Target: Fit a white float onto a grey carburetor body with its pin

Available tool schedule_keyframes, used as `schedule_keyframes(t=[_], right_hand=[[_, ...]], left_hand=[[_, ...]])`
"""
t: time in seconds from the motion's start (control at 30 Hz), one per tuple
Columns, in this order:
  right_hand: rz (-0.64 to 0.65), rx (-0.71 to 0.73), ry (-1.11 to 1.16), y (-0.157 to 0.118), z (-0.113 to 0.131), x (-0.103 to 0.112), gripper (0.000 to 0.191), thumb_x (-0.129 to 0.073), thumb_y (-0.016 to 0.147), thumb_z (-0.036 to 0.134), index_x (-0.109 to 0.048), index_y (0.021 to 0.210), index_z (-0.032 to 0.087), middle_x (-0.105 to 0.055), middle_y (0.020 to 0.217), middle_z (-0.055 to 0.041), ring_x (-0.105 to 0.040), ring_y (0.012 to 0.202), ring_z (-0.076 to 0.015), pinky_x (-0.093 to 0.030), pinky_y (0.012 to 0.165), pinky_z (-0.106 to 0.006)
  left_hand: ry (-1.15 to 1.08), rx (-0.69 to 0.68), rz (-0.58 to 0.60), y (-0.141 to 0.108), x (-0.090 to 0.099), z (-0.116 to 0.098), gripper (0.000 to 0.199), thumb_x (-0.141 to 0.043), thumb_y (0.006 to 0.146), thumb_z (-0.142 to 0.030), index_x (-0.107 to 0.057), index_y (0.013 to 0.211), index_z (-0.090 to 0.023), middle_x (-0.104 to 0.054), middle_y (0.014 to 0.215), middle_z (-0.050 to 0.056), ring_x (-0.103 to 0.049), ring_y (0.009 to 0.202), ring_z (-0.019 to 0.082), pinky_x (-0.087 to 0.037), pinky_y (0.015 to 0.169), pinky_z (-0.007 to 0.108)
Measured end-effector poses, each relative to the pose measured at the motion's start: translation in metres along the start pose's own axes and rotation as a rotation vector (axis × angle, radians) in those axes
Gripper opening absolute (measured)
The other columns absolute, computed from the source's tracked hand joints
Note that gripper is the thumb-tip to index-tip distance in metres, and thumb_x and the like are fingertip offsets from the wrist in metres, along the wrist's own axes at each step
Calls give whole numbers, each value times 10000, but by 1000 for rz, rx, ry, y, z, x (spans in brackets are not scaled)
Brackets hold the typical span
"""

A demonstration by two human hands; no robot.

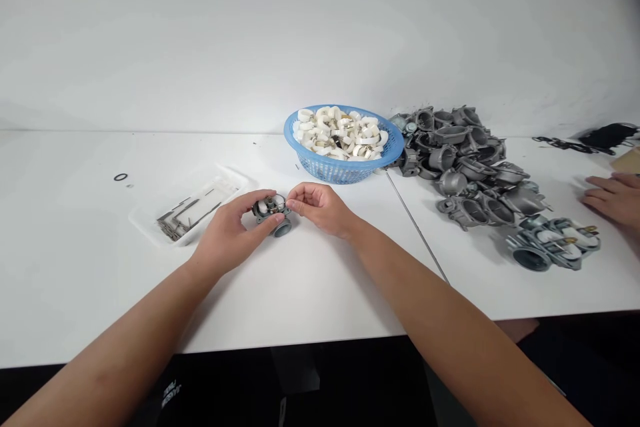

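Note:
My left hand (231,230) is wrapped round a small grey metal carburetor body (282,229), which rests on or just over the white table. A white float (275,203) sits in the carburetor's upturned open side. From the right, my right hand (323,208) reaches the carburetor's edge with thumb and forefinger pinched together. Whatever is between those fingertips is too small to make out. To the left of my left hand lies a clear white plastic tray (233,179) with thin metal pins (173,228) in it.
Behind my hands stands a blue basket (330,175) full of white floats (327,127). Grey carburetor bodies (453,183) are heaped right of it; several with floats (555,243) stand nearer. A black rubber ring (121,177) lies left. Another person's hand (615,199) rests at the right.

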State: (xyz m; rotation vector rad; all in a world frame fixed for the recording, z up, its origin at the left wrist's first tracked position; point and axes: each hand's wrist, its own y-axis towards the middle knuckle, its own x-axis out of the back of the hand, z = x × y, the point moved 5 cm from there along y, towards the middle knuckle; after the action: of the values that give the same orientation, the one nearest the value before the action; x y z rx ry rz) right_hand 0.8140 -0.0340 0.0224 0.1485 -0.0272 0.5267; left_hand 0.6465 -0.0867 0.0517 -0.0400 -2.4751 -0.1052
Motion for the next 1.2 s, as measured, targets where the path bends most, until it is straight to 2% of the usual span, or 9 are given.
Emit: schedule_keyframes(t=[0.2, 0.37, 0.47, 0.57, 0.73, 0.83, 1.2], right_hand=[[50, -26, 34, -2, 0, 1, 296, -758, 786, 410, -649, 877, 150, -589, 776, -8, -511, 705, -105, -411, 637, -233], [67, -19, 30, -2, 1, 1, 289, -761, 787, 403, -626, 830, 152, -590, 770, -9, -506, 698, -108, -411, 633, -240], [96, -15, 33, -3, 3, -1, 285, -762, 786, 394, -616, 805, 151, -593, 764, -8, -497, 690, -106, -402, 623, -240], [105, -18, 27, -4, 4, -3, 258, -758, 790, 365, -622, 801, 145, -604, 776, -12, -508, 705, -107, -403, 635, -240], [115, 0, 13, -5, 6, -5, 235, -746, 805, 339, -620, 810, 140, -596, 767, -8, -499, 691, -102, -389, 623, -237], [135, 11, 5, -5, 6, -4, 229, -735, 813, 335, -616, 820, 139, -603, 787, -17, -513, 705, -109, -404, 639, -246], [107, 44, -138, -5, 14, -2, 217, -719, 795, 343, -633, 778, 144, -631, 788, -37, -537, 709, -131, -432, 649, -268]], left_hand=[[-92, 45, 27, 5, 0, 10, 583, -741, 738, -570, -630, 1261, -339, -641, 1303, 17, -567, 1217, 308, -438, 1052, 449], [-17, 134, 3, 5, 6, 16, 572, -775, 673, -610, -651, 1183, -384, -629, 1308, 8, -527, 1252, 379, -451, 994, 517], [-1, 142, 11, 6, 10, 18, 564, -783, 664, -604, -651, 1166, -384, -633, 1296, 11, -510, 1268, 385, -426, 1008, 538], [-107, 143, 75, 7, 8, 18, 578, -795, 671, -567, -641, 1177, -335, -652, 1247, 47, -556, 1217, 358, -456, 975, 502], [-377, 155, 225, 8, 1, 18, 582, -801, 707, -502, -607, 1197, -254, -700, 1039, 72, -660, 984, 263, -512, 862, 408], [-394, 151, 221, 9, 0, 20, 578, -809, 709, -480, -601, 1201, -258, -697, 957, 49, -659, 924, 231, -513, 826, 378], [-331, 40, 215, 12, -1, 15, 500, -776, 751, -425, -603, 1162, -199, -666, 964, 58, -638, 818, 178, -540, 769, 352]])
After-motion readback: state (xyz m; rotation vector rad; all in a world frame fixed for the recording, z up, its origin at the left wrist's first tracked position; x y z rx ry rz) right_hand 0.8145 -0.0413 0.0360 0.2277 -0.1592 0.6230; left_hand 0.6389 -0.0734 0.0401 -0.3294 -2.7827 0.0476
